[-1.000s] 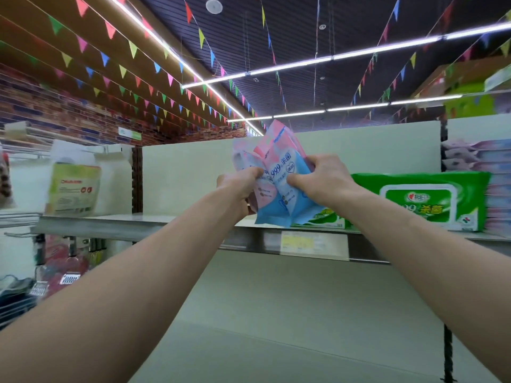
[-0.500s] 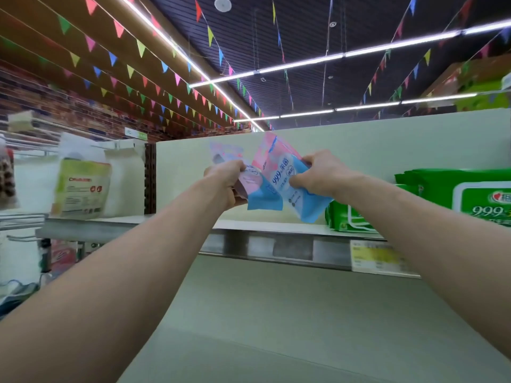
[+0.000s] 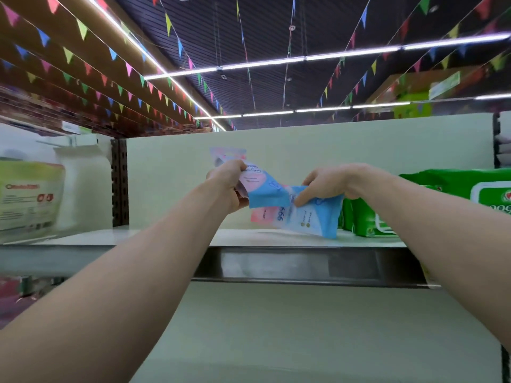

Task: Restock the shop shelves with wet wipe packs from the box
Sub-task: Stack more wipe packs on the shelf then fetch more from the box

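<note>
My left hand (image 3: 229, 186) grips a pink-and-blue wet wipe pack (image 3: 260, 186), held up in front of the shelf's pale back panel. My right hand (image 3: 329, 183) grips a second pink-and-blue wet wipe pack (image 3: 307, 217), tilted down so its lower edge rests on the top shelf (image 3: 171, 236). The two packs overlap in the middle. Green wet wipe packs (image 3: 370, 217) stand on the same shelf just right of my right hand. The box is out of view.
A larger green wet wipe pack (image 3: 456, 183) lies on top at the far right. A blurred pale-green bag (image 3: 30, 197) hangs on the neighbouring unit at left. A dark price rail (image 3: 304, 265) runs along the shelf's front edge.
My hands have pulled apart, splitting the bunch of packs. The right hand lowered its pack onto the shelf beside the green packs. The view shifted left and tilted up.
</note>
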